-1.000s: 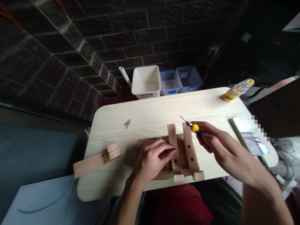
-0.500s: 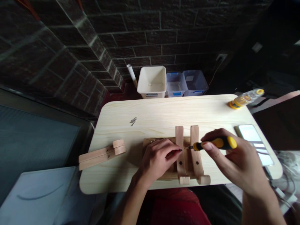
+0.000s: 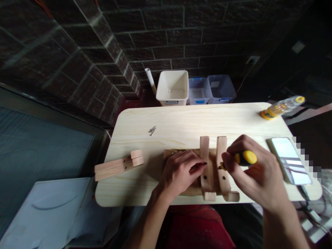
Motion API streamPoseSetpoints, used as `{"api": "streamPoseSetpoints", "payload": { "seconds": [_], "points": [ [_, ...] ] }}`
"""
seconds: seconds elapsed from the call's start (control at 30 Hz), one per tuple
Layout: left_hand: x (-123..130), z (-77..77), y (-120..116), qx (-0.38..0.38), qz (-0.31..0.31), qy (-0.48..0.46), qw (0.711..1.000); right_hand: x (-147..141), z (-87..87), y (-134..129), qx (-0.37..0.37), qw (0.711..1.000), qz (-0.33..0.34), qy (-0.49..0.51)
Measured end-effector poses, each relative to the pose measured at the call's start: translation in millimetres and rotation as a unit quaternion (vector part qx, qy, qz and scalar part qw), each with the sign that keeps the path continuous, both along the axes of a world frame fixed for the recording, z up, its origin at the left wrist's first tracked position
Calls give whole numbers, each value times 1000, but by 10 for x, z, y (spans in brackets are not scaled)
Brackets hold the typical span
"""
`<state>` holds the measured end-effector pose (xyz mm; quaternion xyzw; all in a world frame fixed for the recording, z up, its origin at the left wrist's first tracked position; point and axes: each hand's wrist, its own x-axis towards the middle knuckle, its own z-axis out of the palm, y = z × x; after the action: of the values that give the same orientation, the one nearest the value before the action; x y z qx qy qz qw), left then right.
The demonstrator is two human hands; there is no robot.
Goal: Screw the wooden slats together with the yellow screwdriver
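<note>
we pinch at one wooden strip and hold a screwdriver over its neighbour.
our left hand (image 3: 178, 173) is narrowed, thumb and fingertip closed on a small dark piece (image 3: 206, 163), probably a screw head, at the left pale wooden hooked strip (image 3: 204, 148). our right hand (image 3: 261, 176) grips a yellow-and-black screwdriver (image 3: 249, 157), its tip near the right pale wooden hooked strip (image 3: 221, 145). both strips lie across a brown wooden board (image 3: 212, 169) on the pale wood-grain table (image 3: 181, 121). we judge that an off-centre tip could slip and scratch the wood or jab our fingers, and a loose pinch could let the piece tilt. beyond lie thin metal screws (image 3: 152, 130); farther off stands a cream plastic bin (image 3: 172, 86).
</note>
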<state>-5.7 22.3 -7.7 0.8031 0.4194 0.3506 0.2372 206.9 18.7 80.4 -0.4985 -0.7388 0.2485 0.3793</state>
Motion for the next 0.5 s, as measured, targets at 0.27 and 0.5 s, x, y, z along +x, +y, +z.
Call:
{"api": "streamPoseSetpoints", "payload": {
  "seconds": [0.27,0.5],
  "points": [
    [-5,33,6,-9,6,3,1000,19,-178,15,-238,967,44,-82],
    [-6,17,-3,-1,12,11,1000,-13,-319,99,-329,941,62,-51]
  ]
}}
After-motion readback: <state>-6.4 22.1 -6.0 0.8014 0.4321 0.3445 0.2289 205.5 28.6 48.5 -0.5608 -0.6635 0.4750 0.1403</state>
